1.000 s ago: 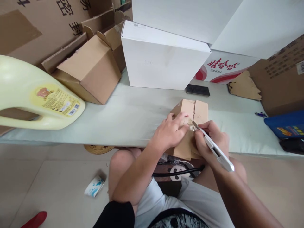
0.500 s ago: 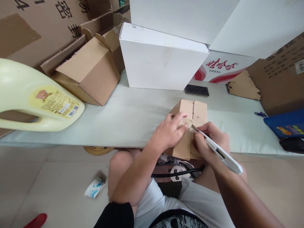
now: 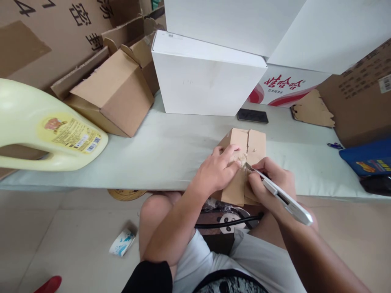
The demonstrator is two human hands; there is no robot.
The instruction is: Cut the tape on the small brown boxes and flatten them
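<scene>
A small brown cardboard box point(image 3: 233, 189) sits at the table's front edge, a seam running along its top. My left hand point(image 3: 215, 169) grips the box from the left, thumb and fingers around a pale, rough patch point(image 3: 240, 156) by the seam. In my right hand point(image 3: 273, 179) is a white utility knife point(image 3: 285, 201), its handle slanting back toward my wrist. The blade's tip meets the box at the seam, close to my left thumb. My fingers hide part of the box top.
On the pale table cover point(image 3: 183, 150), a black phone point(image 3: 252, 115) lies beyond the box, before a white box point(image 3: 207, 81). To the left are an opened carton point(image 3: 122, 97) and a yellow jug point(image 3: 70, 138). A blue package point(image 3: 369, 158) stands at right.
The knife tip and my right fingers have shifted very slightly left and down along the seam. My left hand stays in place on the box.
</scene>
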